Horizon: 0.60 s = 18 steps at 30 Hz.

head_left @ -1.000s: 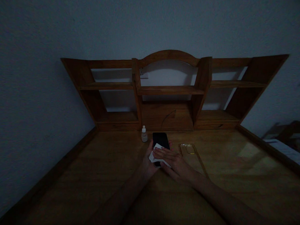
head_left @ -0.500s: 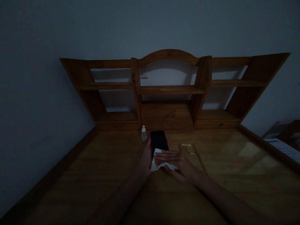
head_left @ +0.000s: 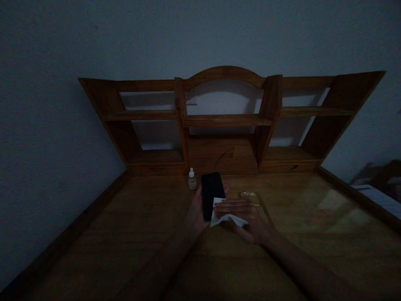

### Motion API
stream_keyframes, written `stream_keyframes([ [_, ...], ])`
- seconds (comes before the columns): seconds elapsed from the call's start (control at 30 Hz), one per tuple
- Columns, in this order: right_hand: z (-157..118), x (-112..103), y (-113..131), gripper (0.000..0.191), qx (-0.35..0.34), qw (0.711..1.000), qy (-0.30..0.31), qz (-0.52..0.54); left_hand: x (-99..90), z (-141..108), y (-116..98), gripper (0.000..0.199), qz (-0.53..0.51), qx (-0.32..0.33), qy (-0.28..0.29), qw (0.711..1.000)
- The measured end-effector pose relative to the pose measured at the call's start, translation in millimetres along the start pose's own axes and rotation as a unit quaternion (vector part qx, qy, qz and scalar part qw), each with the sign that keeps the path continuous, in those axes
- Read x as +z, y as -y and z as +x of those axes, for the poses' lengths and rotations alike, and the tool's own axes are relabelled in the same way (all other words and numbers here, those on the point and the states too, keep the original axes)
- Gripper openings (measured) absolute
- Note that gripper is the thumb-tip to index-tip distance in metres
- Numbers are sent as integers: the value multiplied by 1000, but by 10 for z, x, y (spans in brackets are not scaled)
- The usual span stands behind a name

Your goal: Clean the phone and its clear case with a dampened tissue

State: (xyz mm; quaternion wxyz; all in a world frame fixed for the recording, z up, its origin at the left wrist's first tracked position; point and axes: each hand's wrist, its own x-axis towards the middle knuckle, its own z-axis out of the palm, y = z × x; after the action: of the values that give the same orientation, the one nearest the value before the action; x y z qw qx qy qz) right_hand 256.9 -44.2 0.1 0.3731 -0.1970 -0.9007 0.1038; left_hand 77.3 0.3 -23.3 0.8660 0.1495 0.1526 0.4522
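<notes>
One black smartphone point(head_left: 212, 196) gripped in left hand point(head_left: 196, 210), right hand point(head_left: 245, 220) flat, pressing white tissue point(head_left: 225, 218) against its screen

You can't read any text, label, brand or number here. The marks on the small dropper bottle point(head_left: 192, 180) are too small and dark to make out, and the black face of the phone point(head_left: 211, 195) in your hand shows nothing legible.
</notes>
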Motion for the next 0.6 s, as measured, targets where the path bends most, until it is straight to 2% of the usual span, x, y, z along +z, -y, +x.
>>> stream_keyframes([
  [0.1, -12, -5, -28, 40, 2, 1000, -4, -14, 5, 2, 0, 63, 3, -2, 0, 1000],
  [0.27, -14, -8, -86, 47, 42, 997, -18, -59, 41, -9, 35, 59, -2, -21, 11, 1000],
  [0.47, 38, -40, -111, 46, 95, 988, -45, -114, 102, -37, 115, 51, 20, -10, -31, 999],
  [0.6, 72, -30, -156, 45, 127, 978, -63, -151, 124, -44, 157, 49, 41, 1, -28, 999],
])
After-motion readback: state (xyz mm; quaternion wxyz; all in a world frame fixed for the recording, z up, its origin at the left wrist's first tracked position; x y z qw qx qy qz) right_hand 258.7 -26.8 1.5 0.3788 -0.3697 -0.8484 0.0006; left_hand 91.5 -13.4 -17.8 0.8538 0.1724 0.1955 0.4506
